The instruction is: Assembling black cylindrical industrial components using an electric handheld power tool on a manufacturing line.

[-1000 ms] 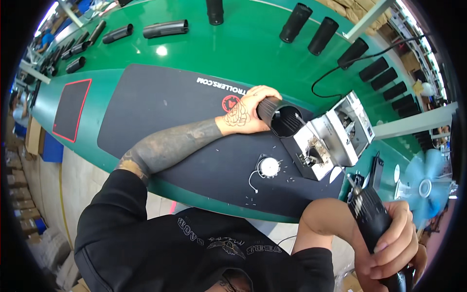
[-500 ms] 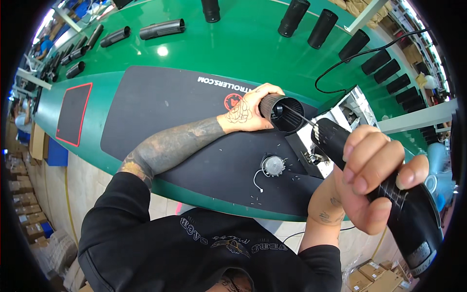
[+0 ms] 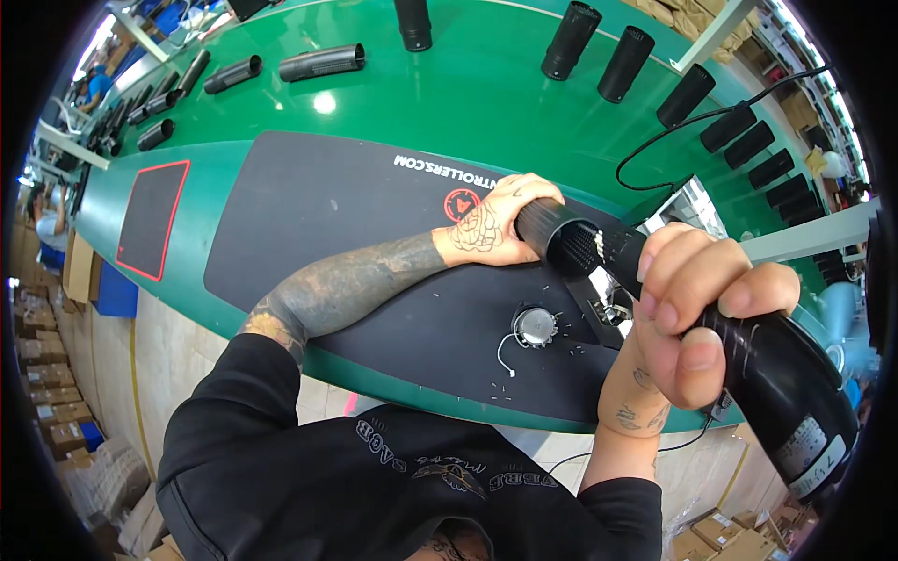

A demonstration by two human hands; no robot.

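Observation:
My left hand is closed around a black cylindrical housing, whose ribbed open end faces right. In my right hand is a black electric screwdriver, its nose right up against that open end. The bit is hidden from view, and I cannot tell what it touches inside. A small round silver motor with a white wire and plug lies on the dark mat just below the housing. Several tiny screws are scattered around the motor.
Behind the screwdriver stands a metallic box, partly covered by my right hand. A black cable loops over the green table. More black housings stand or lie along the far side. Cardboard boxes are stacked on the floor at left.
The screwdriver has moved in toward the housing, so its bit, visible before, no longer shows. The housing's open end has turned slightly. The whole view has shifted a little.

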